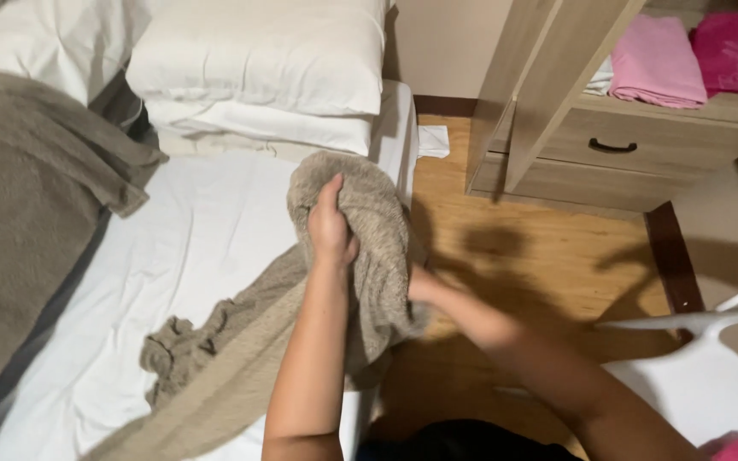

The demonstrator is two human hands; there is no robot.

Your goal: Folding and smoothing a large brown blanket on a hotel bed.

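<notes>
head view — left hand [331,229] clenched on beige towel [369,256]; right hand [418,286] grip hidden — cannot tell.

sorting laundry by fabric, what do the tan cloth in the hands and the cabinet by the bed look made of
Tan cloth: looks like terry or fleece, fuzzy nap, limp folds, matte. Cabinet: pale wood or wood-look laminate, visible grain, matte finish; which one cannot be told. Left hand grips the cloth; right hand is partly buried in it.

One camera sits on the person's head. It looks down, close to the bed [207,230] on the left and the wooden floor [540,265] on the right.
</notes>
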